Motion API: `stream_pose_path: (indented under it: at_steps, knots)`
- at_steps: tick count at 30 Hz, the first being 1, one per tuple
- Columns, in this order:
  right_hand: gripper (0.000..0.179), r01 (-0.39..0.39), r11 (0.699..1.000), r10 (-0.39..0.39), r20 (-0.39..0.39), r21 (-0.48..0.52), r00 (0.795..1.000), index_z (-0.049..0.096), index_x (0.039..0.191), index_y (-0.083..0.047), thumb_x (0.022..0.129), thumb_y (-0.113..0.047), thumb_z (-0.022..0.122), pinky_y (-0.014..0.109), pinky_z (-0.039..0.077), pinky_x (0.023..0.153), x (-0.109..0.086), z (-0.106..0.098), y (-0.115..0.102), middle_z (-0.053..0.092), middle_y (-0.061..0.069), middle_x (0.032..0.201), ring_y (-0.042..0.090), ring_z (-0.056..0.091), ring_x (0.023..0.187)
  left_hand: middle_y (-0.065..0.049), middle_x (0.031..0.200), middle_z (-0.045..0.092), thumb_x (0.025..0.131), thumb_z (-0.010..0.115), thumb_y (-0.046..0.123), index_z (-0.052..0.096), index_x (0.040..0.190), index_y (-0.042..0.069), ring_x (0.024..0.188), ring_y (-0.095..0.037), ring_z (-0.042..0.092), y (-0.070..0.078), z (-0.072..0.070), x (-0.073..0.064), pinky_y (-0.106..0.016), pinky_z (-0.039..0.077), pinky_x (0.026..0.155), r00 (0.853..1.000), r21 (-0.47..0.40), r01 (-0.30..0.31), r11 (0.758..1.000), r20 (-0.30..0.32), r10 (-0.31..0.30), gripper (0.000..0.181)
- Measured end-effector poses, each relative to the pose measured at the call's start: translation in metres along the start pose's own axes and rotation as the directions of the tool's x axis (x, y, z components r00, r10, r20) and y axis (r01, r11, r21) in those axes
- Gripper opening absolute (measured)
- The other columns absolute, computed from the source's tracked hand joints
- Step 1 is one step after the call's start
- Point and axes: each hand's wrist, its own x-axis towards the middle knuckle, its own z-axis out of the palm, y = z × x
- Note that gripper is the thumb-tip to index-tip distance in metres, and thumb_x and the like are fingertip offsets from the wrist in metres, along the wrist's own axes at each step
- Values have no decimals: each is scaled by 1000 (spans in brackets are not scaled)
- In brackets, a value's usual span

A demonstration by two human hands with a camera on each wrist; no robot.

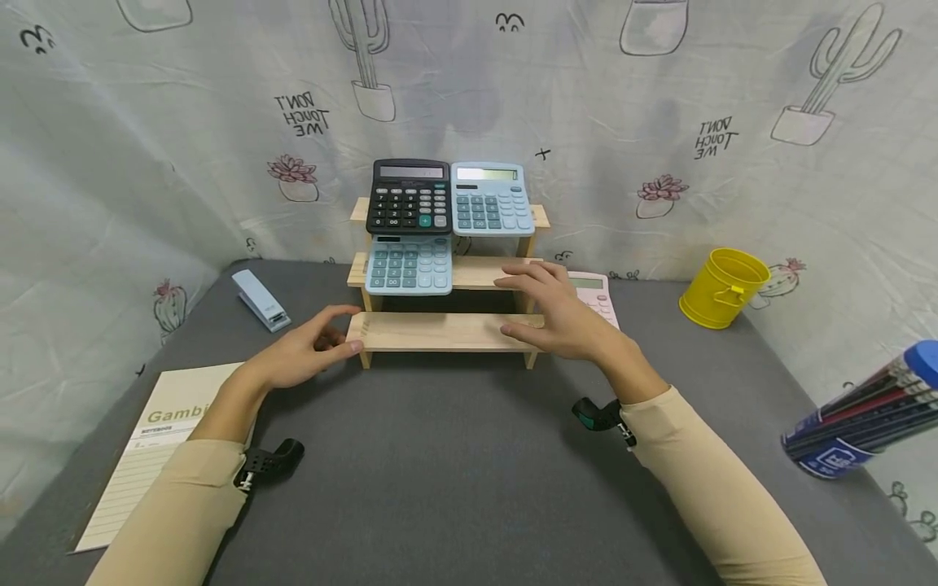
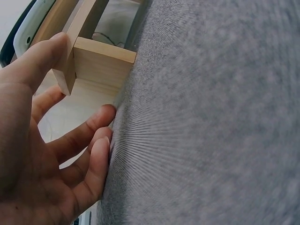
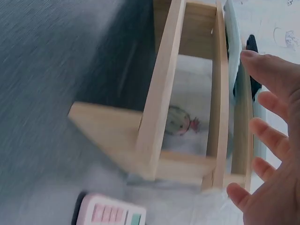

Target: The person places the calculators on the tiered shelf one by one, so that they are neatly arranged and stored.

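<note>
A three-step wooden rack (image 1: 440, 332) stands on the grey table. My left hand (image 1: 304, 354) pinches the left end of its lowest step, thumb (image 2: 54, 49) at the front edge and index finger farther back; the other fingers curl loosely below. My right hand (image 1: 560, 313) hovers with spread, bent fingers over the rack's right side, holding nothing. On the top step a black calculator (image 1: 409, 197) leans beside a light blue calculator (image 1: 493, 200). Another light blue calculator (image 1: 410, 267) occupies the middle step's left half. A pink calculator (image 3: 110, 211), partly hidden by my right hand in the head view, lies right of the rack.
To the left are a pale blue stapler (image 1: 260, 299) and a notebook (image 1: 157, 456) partly under my left forearm. A yellow bucket (image 1: 721, 289) stands at back right, with a blue-labelled tub of pencils (image 1: 857, 415) nearer. A printed curtain (image 1: 469, 106) hangs behind.
</note>
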Motion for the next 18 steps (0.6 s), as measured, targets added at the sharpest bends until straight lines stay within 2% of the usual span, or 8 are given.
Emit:
stream_pose_path:
  at_steps: [4,11,18]
  knots:
    - [57,-20,1000,20,-5,-20,1000,59,142,-12,92,-28,80,63,18,116,-13,-6,8,47,13,155,45,28,145,-19,128,63,99,58,61,26,159,29,108,-30,62,2,0,0,-38,49,75,1000,-6,9,1000,3,-9,75]
    - [59,7,996,-9,-22,-89,1000,58,143,-16,90,-26,81,66,20,113,-29,-12,17,49,14,153,45,31,144,-19,129,63,100,58,58,27,159,29,109,-31,62,6,-1,-4,-37,49,76,1000,-1,6,1000,2,-6,73]
    - [64,-4,997,-1,-68,-71,998,56,145,-10,88,-18,83,70,21,105,-37,-17,33,48,16,153,44,30,141,-19,128,63,101,58,57,27,160,27,108,-31,62,6,-1,-3,-38,49,75,1000,-4,-5,1000,0,5,74]
